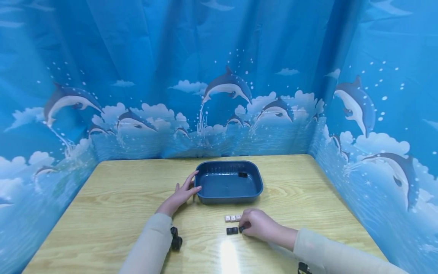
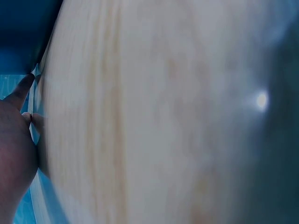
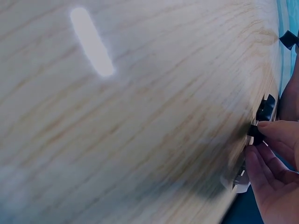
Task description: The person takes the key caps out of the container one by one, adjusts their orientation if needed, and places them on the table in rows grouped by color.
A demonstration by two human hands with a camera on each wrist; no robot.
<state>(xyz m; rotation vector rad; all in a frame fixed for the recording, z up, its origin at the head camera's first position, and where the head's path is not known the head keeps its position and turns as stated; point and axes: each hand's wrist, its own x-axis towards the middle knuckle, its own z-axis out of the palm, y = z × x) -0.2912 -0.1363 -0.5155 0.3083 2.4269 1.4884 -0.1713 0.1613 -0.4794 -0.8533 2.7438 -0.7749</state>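
Note:
A dark blue rectangular tub [image 1: 228, 198] stands on the table, with small black keycaps [image 1: 242, 174] inside near its back right. My left hand [image 1: 180, 196] rests against the tub's left side, fingers extended, thumb over the rim; in the left wrist view part of this hand [image 2: 16, 135] shows beside the tub [image 2: 28, 37]. My right hand [image 1: 256, 224] pinches a black keycap [image 3: 255, 134] between thumb and fingertips, low at the table. Left of it lie two black keycaps [image 1: 232, 231]. Behind these is a short row of white keycaps [image 1: 233, 218], its right end beside my fingers.
The light wood table [image 1: 130, 198] carries all of this, with a bright glare [image 1: 229, 255] near its front. A blue dolphin-print curtain [image 1: 164, 76] encloses the back and both sides. Black bands with small devices [image 1: 176, 239] sit at both wrists.

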